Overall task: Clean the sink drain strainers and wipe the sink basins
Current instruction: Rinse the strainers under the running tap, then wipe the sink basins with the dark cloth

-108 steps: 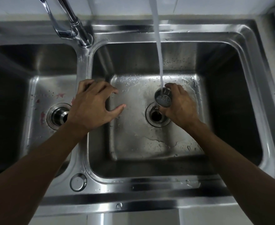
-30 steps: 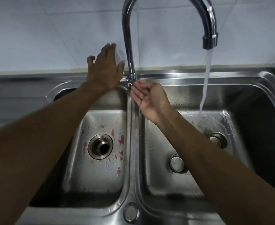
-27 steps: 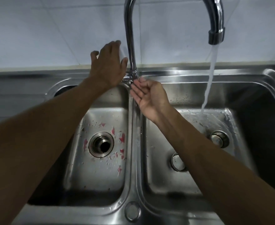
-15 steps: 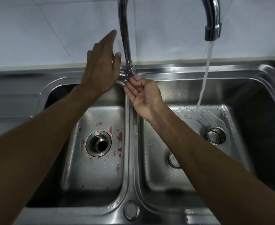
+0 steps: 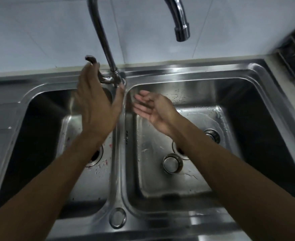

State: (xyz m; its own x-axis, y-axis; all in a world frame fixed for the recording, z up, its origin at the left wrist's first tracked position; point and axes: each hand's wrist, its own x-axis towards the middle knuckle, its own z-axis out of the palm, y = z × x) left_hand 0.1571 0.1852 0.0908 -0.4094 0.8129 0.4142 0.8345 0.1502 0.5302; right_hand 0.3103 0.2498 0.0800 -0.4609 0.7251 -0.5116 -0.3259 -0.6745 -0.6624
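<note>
A steel double sink has a left basin (image 5: 38,136) and a right basin (image 5: 265,136). My left hand (image 5: 98,108) hovers flat over the faucet lever (image 5: 98,70), fingers apart, holding nothing. My right hand (image 5: 153,108) is palm up over the right basin, empty. One strainer (image 5: 172,165) lies on the right basin floor beside its drain (image 5: 179,151), which my right arm partly covers. A second strainer (image 5: 212,135) lies farther right. The left drain (image 5: 95,156) is half hidden by my left arm. No water runs from the spout (image 5: 182,33).
Reddish stains (image 5: 106,162) mark the left basin floor near its drain. A dark wire rack (image 5: 294,58) stands on the counter at the far right. White wall tiles rise behind the sink. A round steel cap (image 5: 117,217) sits on the front rim between the basins.
The water stream has stopped. My left hand has dropped from beside the faucet neck onto the lever side, and my right hand has pulled back from the faucet base.
</note>
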